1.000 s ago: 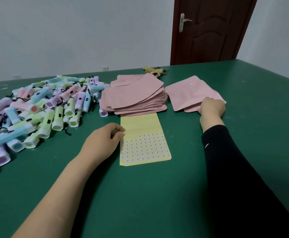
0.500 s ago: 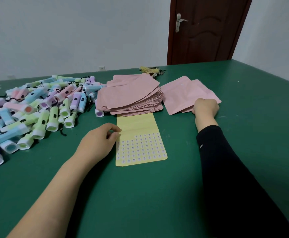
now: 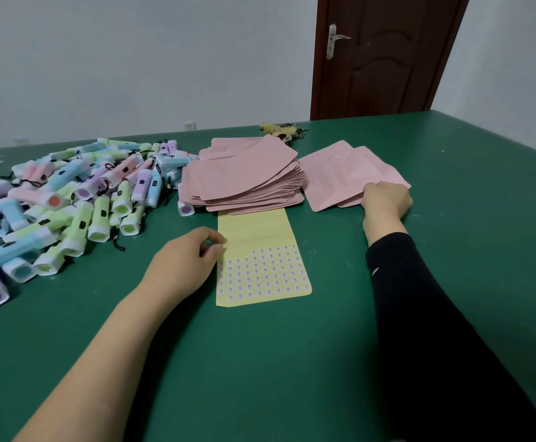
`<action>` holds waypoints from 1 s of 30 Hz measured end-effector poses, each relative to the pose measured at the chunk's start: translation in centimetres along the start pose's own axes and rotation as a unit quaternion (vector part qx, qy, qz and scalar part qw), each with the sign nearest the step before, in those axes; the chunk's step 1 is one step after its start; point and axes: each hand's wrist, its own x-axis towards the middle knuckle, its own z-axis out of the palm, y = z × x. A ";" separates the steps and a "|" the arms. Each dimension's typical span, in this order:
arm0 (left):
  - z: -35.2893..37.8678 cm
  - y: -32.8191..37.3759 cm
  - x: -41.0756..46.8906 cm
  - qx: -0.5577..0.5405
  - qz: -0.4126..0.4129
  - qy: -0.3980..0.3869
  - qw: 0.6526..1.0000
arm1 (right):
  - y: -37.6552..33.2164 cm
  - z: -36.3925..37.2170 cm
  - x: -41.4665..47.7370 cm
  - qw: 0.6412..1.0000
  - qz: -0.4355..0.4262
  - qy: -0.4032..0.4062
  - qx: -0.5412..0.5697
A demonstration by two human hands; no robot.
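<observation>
Left hand: we see the left hand (image 3: 187, 263) resting on the desk (image 3: 292, 362) with its fingers curled. Thumb and forefinger are closed on the left edge of the sticker sheet (image 3: 257, 231).
Sticker sheet: yellow and flat on the desk, directly right of the left hand. Its far end runs under the pouch stack (image 3: 244, 177), and rows of small stickers fill its near half.
Right hand: we see the right hand (image 3: 386, 200) knuckles up, its fingers curled round the near right corner of the loose pouches (image 3: 337, 177), gripping them.
Loose pouches: pink, a few overlapping, flat on the desk just right of the pouch stack. They lie on the far side of the right hand and touch it.
Pouch stack: pink and fanned, between the torches (image 3: 69, 202) and the loose pouches.
Torches: a pastel heap on the left of the desk, near the left hand but not touching it, and well apart from the right hand.
Sleeve (image 3: 419, 314): black, on the right forearm.
</observation>
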 end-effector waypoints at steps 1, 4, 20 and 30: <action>0.0 0.0 0.0 0.000 0.001 0.000 1.000 | -0.1 0.0 -0.1 1.000 0.007 0.001 0.003; 0.0 -0.1 0.1 0.003 0.001 0.000 1.000 | -0.3 -0.1 -0.5 1.000 0.022 0.010 0.015; 0.0 -0.1 -0.1 0.017 0.017 -0.012 1.000 | 0.4 1.9 -5.0 0.776 -0.305 -0.222 -0.505; -0.2 0.5 -0.3 0.030 0.035 -0.026 0.999 | -2.0 5.7 -8.6 0.756 -0.513 -0.165 -0.371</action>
